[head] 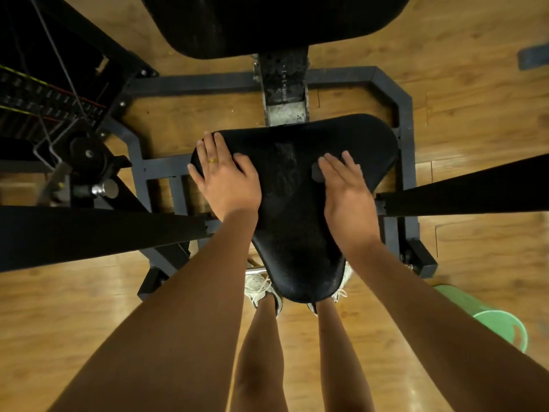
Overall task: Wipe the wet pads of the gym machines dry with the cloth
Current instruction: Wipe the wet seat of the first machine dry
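Fingers [334,167] of our right hand [346,194] lie straight and close together, pressing a dark cloth [316,173] flat against the black seat pad [294,233], with only a small edge of the cloth showing beside the fingertips. Our left hand [228,179] rests flat on the pad's other corner, fingers slightly spread and holding nothing, and between the two sets of fingers the pad looks speckled with droplets. Past the fingertips stands the back pad [267,22] over the dark frame [404,114] on the wooden floor [475,248], a weight stack [44,99] lies outward of our left fingers, and a green bucket [502,322] sits back behind our right wrist.
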`<state>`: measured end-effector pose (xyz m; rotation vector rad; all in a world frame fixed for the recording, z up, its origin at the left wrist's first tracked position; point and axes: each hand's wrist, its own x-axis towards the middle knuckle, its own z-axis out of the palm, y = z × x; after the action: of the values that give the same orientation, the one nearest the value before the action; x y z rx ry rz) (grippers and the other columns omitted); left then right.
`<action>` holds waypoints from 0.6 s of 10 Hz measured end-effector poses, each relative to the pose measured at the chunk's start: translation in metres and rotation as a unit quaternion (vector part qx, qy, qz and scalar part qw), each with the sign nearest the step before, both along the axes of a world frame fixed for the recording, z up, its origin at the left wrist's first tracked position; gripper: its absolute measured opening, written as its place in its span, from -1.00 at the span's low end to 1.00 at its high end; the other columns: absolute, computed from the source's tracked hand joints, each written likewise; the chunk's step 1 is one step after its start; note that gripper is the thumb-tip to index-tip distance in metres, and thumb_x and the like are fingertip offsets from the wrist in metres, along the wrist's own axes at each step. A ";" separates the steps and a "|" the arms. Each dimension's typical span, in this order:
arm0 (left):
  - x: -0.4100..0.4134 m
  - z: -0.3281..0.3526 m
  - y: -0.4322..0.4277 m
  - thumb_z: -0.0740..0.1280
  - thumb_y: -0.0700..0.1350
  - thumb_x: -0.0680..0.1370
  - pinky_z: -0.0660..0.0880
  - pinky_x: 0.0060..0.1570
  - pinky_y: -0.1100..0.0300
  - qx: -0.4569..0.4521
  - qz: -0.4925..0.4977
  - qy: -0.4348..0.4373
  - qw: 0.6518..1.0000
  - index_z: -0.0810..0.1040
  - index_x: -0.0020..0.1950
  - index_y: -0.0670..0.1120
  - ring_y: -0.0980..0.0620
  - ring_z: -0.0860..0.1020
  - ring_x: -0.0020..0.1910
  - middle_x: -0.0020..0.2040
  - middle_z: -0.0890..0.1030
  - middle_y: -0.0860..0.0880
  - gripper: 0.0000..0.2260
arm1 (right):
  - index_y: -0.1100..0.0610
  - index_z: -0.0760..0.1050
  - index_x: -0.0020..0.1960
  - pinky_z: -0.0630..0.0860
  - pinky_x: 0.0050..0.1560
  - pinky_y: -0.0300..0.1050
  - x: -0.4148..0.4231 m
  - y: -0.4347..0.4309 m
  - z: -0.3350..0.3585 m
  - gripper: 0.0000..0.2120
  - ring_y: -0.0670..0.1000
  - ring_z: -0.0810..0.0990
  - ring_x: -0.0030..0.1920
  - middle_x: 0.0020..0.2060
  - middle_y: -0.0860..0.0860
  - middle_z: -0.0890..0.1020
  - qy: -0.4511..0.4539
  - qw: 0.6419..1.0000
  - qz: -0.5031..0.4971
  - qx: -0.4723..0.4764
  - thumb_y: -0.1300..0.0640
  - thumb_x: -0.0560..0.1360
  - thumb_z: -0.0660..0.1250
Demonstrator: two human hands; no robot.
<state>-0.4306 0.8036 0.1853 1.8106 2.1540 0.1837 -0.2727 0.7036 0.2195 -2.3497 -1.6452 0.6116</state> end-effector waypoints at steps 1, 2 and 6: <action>-0.001 -0.001 0.001 0.03 -0.04 0.63 -0.08 0.54 -0.13 -0.005 0.002 -0.004 1.000 0.26 0.56 -0.10 -0.01 0.08 0.59 0.59 0.21 -0.03 -0.51 | 0.22 0.37 0.43 0.15 0.50 0.13 -0.045 -0.012 0.006 -0.48 0.20 0.25 0.49 0.40 0.12 0.44 0.020 1.000 -0.012 0.009 0.43 0.48 0.17; 0.000 0.000 0.000 0.03 -0.04 0.62 -0.07 0.54 -0.15 -0.001 0.000 -0.004 1.000 0.27 0.56 -0.10 -0.02 0.09 0.59 0.59 0.22 -0.04 -0.51 | 0.20 0.39 0.42 0.23 0.48 0.12 -0.071 -0.040 0.011 -0.49 0.19 0.29 0.47 0.39 0.10 0.45 0.025 0.984 0.173 0.026 0.32 0.47 0.20; -0.002 -0.005 0.000 0.03 -0.02 0.63 -0.06 0.54 -0.15 0.010 -0.004 0.002 1.000 0.27 0.56 -0.11 -0.03 0.10 0.59 0.58 0.22 -0.05 -0.51 | 0.21 0.28 0.48 0.14 0.52 0.11 -0.031 -0.008 0.007 -0.59 0.12 0.12 0.54 0.45 0.09 0.36 0.041 0.998 0.045 0.000 0.14 0.66 0.12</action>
<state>-0.4327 0.8036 0.1808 1.8309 2.1552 0.2003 -0.3041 0.6952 0.2264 -2.2285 -1.7217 0.7157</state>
